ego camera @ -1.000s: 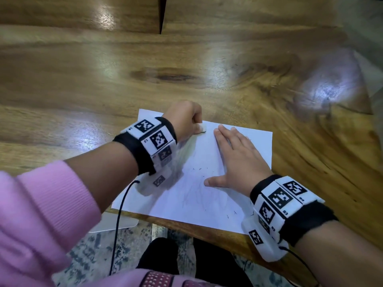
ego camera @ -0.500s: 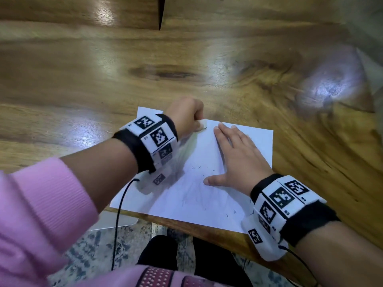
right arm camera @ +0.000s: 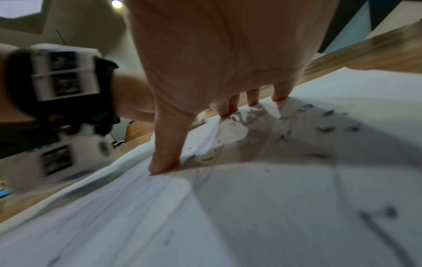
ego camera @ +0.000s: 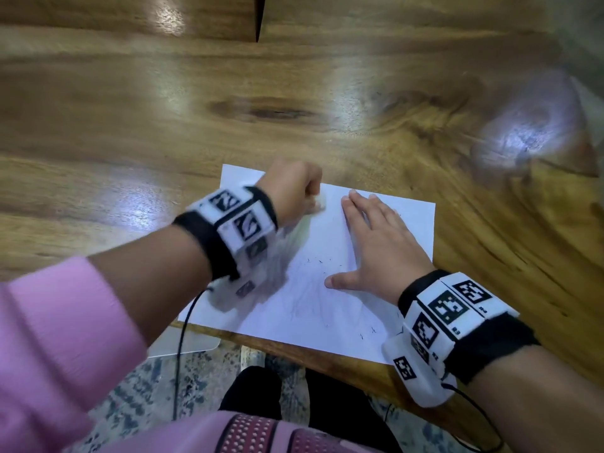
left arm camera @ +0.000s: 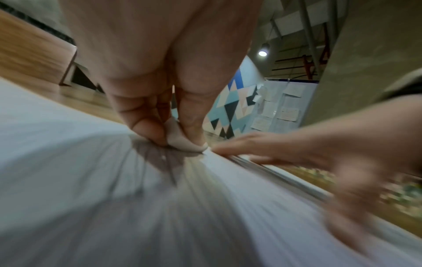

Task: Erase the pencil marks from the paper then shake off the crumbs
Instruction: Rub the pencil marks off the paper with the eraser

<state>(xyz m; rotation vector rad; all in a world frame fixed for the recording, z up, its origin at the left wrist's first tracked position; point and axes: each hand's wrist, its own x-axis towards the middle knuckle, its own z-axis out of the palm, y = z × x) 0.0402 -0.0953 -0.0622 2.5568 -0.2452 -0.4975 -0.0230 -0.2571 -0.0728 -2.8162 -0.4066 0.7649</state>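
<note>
Wooden table (ego camera: 327,93) bears paper (ego camera: 327,315): blurred left hand (ego camera: 291,191) pinches eraser (left arm camera: 182,140), right hand (ego camera: 379,243) lies flat.

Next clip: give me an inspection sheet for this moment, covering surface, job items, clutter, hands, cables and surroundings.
Surface: glossy wooden table.
Job's things: white paper at the near edge, faint pencil marks; dark crumbs scattered; white eraser.
Clutter: nothing seen.
Grippers: left hand pinches the eraser against the paper; right hand lies flat on the sheet.
Cables: black cable hangs from left wrist band.
Surroundings: patterned rug; geometric wall panel.
</note>
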